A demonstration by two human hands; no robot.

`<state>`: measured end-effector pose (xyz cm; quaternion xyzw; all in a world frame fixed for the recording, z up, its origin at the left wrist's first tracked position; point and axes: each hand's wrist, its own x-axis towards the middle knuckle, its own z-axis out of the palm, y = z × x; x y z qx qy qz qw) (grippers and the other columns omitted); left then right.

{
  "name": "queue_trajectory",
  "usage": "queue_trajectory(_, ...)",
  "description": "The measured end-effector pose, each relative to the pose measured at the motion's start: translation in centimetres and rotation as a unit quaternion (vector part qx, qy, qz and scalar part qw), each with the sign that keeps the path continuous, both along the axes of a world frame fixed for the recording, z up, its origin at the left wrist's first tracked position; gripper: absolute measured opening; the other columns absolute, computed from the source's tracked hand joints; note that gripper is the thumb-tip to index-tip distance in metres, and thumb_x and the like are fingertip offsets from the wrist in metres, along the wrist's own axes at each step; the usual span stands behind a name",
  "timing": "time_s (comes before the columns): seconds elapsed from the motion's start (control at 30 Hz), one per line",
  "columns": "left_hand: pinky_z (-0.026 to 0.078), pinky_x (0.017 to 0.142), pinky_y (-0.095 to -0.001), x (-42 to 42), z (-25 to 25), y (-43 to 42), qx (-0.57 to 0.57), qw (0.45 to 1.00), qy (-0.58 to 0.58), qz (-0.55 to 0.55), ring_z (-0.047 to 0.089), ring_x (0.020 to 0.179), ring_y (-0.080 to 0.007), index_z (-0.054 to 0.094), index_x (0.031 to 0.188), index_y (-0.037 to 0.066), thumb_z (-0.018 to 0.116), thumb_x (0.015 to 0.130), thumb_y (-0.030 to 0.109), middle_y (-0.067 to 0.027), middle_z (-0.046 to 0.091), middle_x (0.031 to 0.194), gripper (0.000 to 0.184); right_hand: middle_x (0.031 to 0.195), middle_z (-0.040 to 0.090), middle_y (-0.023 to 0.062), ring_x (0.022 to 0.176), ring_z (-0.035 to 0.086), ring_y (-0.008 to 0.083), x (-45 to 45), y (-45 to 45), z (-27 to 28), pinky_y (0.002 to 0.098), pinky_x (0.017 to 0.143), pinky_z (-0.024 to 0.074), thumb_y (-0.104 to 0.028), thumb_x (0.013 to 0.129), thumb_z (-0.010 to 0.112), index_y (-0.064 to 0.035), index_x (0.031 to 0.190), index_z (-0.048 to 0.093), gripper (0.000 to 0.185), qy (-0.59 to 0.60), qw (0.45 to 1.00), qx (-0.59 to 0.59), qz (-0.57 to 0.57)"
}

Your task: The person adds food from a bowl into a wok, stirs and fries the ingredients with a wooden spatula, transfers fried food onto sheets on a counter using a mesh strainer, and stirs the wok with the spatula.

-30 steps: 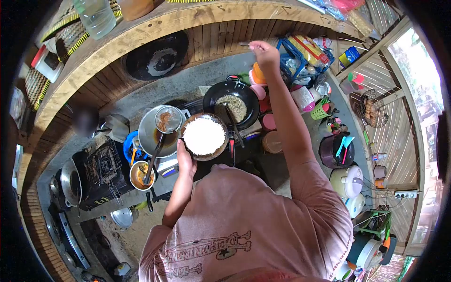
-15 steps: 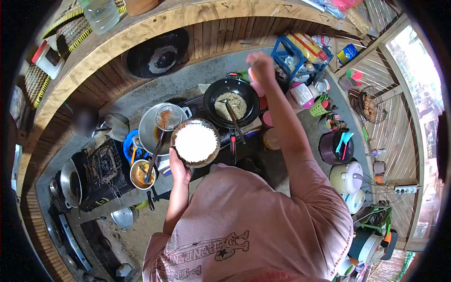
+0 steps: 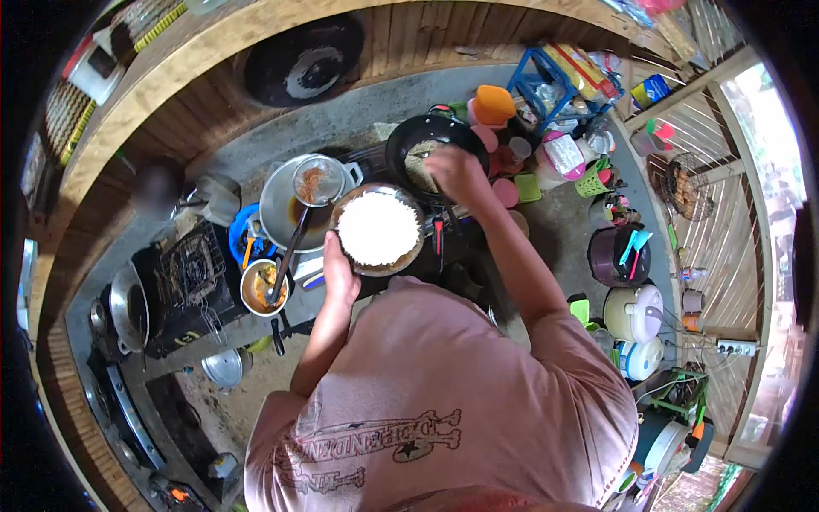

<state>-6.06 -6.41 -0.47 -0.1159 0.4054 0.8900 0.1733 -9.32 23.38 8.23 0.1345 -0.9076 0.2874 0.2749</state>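
My left hand (image 3: 341,271) grips the edge of a round bowl (image 3: 412,258) heaped with bright white food that looks like rice (image 3: 378,228). Over the right side of a black wok (image 3: 401,136) is my right hand (image 3: 458,175), its fingers curled; whatever they hold, if anything, is hidden. Pale grainy food (image 3: 418,171) lies in the wok. The end of a long utensil handle (image 3: 454,226) shows below my right hand. Left of the bowl, a strainer (image 3: 319,180) with brown bits rests across a large metal pot (image 3: 277,205).
A small pot (image 3: 247,294) of yellowish food and a blue basin (image 3: 241,230) stand at the left, beside a sooty grill (image 3: 192,273). An orange container (image 3: 494,105), pink lids and a blue rack (image 3: 533,72) are behind the wok. A rice cooker (image 3: 631,311) stands at right.
My right hand has come down from the containers at the back to over the wok. The orange container now shows. My left hand still holds the bowl; the camera view has shifted slightly.
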Motion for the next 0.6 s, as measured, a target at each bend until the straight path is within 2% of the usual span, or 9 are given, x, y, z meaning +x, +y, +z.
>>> queue_trajectory(0.07, 0.041, 0.109, -0.0403, 0.0, 1.2, 0.7, 0.001, 1.000, -0.013, -0.016, 0.053, 0.126, -0.0225, 0.046, 0.138, 0.001, 0.030, 0.111, 0.034, -0.0124, 0.055, 0.136, 0.045, 0.096, 0.070, 0.0128, 0.092, 0.067, 0.0331, 2.7, -3.4, 1.3, 0.0405, 0.083, 0.0541, -0.015, 0.084, 0.074, -0.0036, 0.097, 0.073, 0.017, -0.097, 0.989, -0.040, 0.107)
queue_trajectory(0.13, 0.041, 0.109, -0.0403, -0.3, 0.2, 1.1, 0.018, 0.999, -0.013, -0.035, 0.053, 0.126, -0.0227, 0.045, 0.138, 0.000, 0.030, 0.111, 0.034, -0.0133, 0.054, 0.137, 0.046, 0.094, 0.069, 0.0122, 0.092, 0.066, 0.0310, 4.5, -5.0, 0.5, 0.0401, 0.082, 0.0536, -0.016, 0.082, 0.074, -0.0046, 0.100, 0.073, 0.021, -0.085, 0.989, 0.017, 0.123)
queue_trajectory(0.23, 0.041, 0.109, -0.0398, -0.3, 0.1, 1.6, 0.017, 0.999, -0.010, -0.046, 0.053, 0.127, -0.0226, 0.045, 0.138, -0.001, 0.030, 0.111, 0.034, -0.0137, 0.054, 0.138, 0.047, 0.092, 0.068, 0.0115, 0.092, 0.065, 0.0303, 6.4, -5.8, -0.5, 0.0406, 0.082, 0.0529, -0.013, 0.082, 0.072, -0.0047, 0.098, 0.072, 0.019, -0.112, 0.987, 0.076, 0.083)
queue_trajectory(0.33, 0.040, 0.111, -0.0407, -0.3, -0.8, 1.6, 0.010, 0.998, -0.006, -0.059, 0.052, 0.129, -0.0234, 0.045, 0.140, -0.001, 0.031, 0.111, 0.036, -0.0134, 0.054, 0.140, 0.048, 0.088, 0.065, 0.0110, 0.090, 0.063, 0.0321, 6.9, -6.0, -2.7, 0.0426, 0.079, 0.0518, -0.012, 0.082, 0.069, -0.0061, 0.092, 0.071, 0.012, -0.162, 0.983, 0.069, 0.058)
queue_trajectory(0.47, 0.038, 0.113, -0.0429, -0.2, -1.9, 2.2, 0.013, 0.997, 0.005, -0.078, 0.051, 0.131, -0.0252, 0.045, 0.143, 0.000, 0.033, 0.110, 0.040, -0.0133, 0.053, 0.143, 0.052, 0.089, 0.066, 0.0118, 0.088, 0.064, 0.0337, 7.2, -5.4, -2.8, 0.0411, 0.076, 0.0527, -0.008, 0.082, 0.069, -0.0056, 0.089, 0.070, 0.008, -0.155, 0.985, 0.050, 0.053)
queue_trajectory(0.53, 0.038, 0.113, -0.0429, -0.3, -2.2, 2.3, 0.021, 0.996, 0.007, -0.081, 0.051, 0.131, -0.0253, 0.045, 0.143, 0.000, 0.033, 0.110, 0.040, -0.0135, 0.053, 0.143, 0.052, 0.087, 0.066, 0.0093, 0.083, 0.067, 0.0285, 7.3, -5.7, -1.4, 0.0378, 0.072, 0.0534, -0.005, 0.087, 0.067, -0.0035, 0.089, 0.069, 0.003, -0.154, 0.984, -0.084, 0.018)
queue_trajectory(0.57, 0.038, 0.113, -0.0429, -0.4, -2.4, 2.4, 0.019, 0.997, 0.010, -0.080, 0.051, 0.131, -0.0253, 0.044, 0.143, 0.000, 0.033, 0.110, 0.040, -0.0135, 0.053, 0.143, 0.053, 0.087, 0.066, 0.0093, 0.083, 0.067, 0.0285, 7.2, -5.5, -1.3, 0.0378, 0.072, 0.0534, -0.005, 0.087, 0.067, -0.0035, 0.089, 0.069, 0.003, -0.151, 0.985, -0.083, 0.016)
queue_trajectory(0.6, 0.038, 0.113, -0.0428, -0.4, -2.2, 2.5, 0.018, 0.997, 0.012, -0.080, 0.051, 0.132, -0.0253, 0.044, 0.143, 0.000, 0.033, 0.110, 0.040, -0.0136, 0.053, 0.143, 0.053, 0.088, 0.066, 0.0078, 0.082, 0.067, 0.0250, 7.1, -5.5, -1.3, 0.0355, 0.072, 0.0542, -0.004, 0.090, 0.065, -0.0032, 0.091, 0.068, 0.003, -0.266, 0.934, -0.237, 0.003)
